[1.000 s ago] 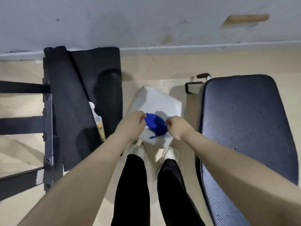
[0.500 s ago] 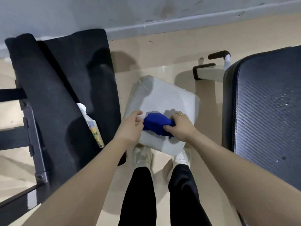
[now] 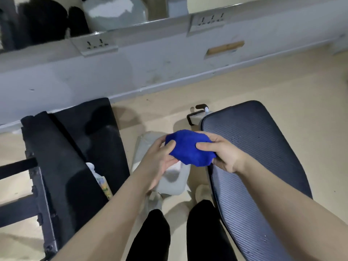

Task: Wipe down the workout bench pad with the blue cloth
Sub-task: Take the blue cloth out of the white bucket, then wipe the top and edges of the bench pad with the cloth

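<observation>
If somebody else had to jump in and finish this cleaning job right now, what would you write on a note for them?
Left hand: grips the left side of the blue cloth, thumb on top.
Right hand: grips the cloth's right side, thumb pressed into it.
The cloth is bunched up and held in the air between both hands, above the white container on the floor, just left of the bench pad.
The pad has small droplets on it near the right hand.
Done: cloth is in hand.
Left: the cloth is not on the pad yet, so bring it over and wipe the whole pad.
</observation>
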`<state>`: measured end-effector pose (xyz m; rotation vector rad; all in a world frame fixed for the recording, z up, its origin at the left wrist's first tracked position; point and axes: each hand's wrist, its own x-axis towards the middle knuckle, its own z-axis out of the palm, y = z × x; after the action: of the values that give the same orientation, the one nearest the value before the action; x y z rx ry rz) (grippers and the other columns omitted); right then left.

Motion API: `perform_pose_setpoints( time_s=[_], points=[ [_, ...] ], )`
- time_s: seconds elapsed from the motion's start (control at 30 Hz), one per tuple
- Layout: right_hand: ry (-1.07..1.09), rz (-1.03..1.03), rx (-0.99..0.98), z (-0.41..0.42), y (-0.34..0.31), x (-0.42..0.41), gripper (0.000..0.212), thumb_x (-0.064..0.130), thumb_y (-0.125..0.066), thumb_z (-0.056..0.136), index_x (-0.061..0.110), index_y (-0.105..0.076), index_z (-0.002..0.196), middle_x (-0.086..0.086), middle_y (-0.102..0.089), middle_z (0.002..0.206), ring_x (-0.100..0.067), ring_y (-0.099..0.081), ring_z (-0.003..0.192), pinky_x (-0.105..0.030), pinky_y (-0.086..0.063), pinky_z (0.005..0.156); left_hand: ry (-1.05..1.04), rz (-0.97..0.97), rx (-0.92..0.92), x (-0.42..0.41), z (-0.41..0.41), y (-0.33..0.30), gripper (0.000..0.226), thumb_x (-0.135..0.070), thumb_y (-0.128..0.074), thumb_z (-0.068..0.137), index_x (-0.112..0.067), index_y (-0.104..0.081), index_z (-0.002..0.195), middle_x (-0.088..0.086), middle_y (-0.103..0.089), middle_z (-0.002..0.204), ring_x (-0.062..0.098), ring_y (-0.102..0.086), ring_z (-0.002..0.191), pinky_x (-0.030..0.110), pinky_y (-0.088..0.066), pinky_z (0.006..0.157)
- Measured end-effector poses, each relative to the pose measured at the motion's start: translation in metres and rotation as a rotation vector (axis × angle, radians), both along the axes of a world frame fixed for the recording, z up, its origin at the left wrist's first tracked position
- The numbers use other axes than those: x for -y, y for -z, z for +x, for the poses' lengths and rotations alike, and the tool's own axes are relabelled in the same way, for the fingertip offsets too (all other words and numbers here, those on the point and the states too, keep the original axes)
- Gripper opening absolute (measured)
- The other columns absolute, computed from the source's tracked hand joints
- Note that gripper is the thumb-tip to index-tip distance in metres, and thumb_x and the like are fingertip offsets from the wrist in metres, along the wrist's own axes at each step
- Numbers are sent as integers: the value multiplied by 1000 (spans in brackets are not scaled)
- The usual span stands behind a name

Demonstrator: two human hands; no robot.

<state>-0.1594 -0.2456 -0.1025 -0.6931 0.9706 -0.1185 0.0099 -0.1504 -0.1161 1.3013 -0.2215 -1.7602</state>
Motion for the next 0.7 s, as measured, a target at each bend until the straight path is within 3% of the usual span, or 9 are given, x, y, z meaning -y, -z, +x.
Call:
perform_pose_setpoints(
  time_s=[0.13, 0.2, 0.3, 0.37, 0.43, 0.5, 0.57, 0.63, 0.7],
  points=[
    [126, 13, 77, -28, -4, 15, 28, 9, -60, 70, 17, -65, 97, -1, -74, 87, -16, -69, 83, -25, -57, 68, 83, -51, -114, 25, -34, -3, 53, -39, -39, 95, -9, -42, 139, 9, -51, 141, 24, -48, 131, 42, -42, 105],
    [145, 72, 136, -44, 2, 23, 40, 13, -75, 61, 17, -62, 99, -1, -73, 87, -17, -68, 83, -27, -57, 67, 102, 3, -162, 39, -55, 2, 51, -41, -26, 100, -12, -44, 138, 6, -53, 140, 20, -50, 129, 37, -45, 102],
    [138, 102, 219, -68, 9, 35, 77, 31, -93, 34, 16, -59, 102, -4, -72, 91, -18, -68, 84, -32, -55, 74, 71, 72, -307, 63, -89, 7, 50, -39, -18, 101, -14, -54, 126, -1, -66, 120, 13, -63, 109, 26, -53, 90],
    [131, 75, 236, -83, 10, 46, 77, 21, -90, 38, 17, -53, 105, -12, -68, 108, -23, -64, 93, -39, -52, 84, 32, 132, -390, 81, -111, 9, 43, -36, -27, 101, -11, -59, 115, 1, -73, 99, 10, -70, 88, 21, -57, 75],
    [130, 13, 208, -99, 7, 57, 59, 15, -75, 52, 19, -47, 104, -23, -59, 120, -29, -56, 102, -48, -44, 93, 9, 229, -402, 101, -131, 9, 35, -33, -37, 100, -8, -63, 101, 2, -74, 80, 9, -71, 68, 18, -57, 59],
    [159, -142, 75, -116, 9, 66, 46, 13, -73, 59, 21, -46, 95, -17, -59, 102, -25, -57, 88, -39, -50, 79, 97, 306, -179, 122, -151, 14, 29, -30, -48, 97, -7, -64, 91, 5, -70, 72, 14, -68, 59, 19, -55, 51],
    [223, -345, -102, -134, 22, 74, 40, 6, -75, 65, 21, -45, 88, -5, -56, 88, -14, -55, 73, -24, -49, 65, 301, 253, 348, 140, -166, 33, 18, -21, -52, 95, -5, -60, 93, 8, -61, 73, 23, -60, 62, 25, -49, 54],
    [257, -633, -388, -158, 44, 84, 39, 14, -78, 65, 22, -47, 88, 5, -54, 88, -8, -51, 75, -18, -43, 71, 460, 106, 936, 154, -171, 52, 25, -12, -49, 92, -4, -54, 116, 12, -64, 99, 29, -61, 91, 32, -47, 79],
    [239, -875, -702, -184, 66, 100, 41, 22, -81, 65, 19, -55, 96, 0, -57, 100, -12, -49, 88, -15, -36, 80, 633, -19, 1276, 165, -170, 59, 44, -17, -49, 90, -12, -44, 134, 12, -50, 134, 31, -45, 124, 36, -37, 102]
  ],
)
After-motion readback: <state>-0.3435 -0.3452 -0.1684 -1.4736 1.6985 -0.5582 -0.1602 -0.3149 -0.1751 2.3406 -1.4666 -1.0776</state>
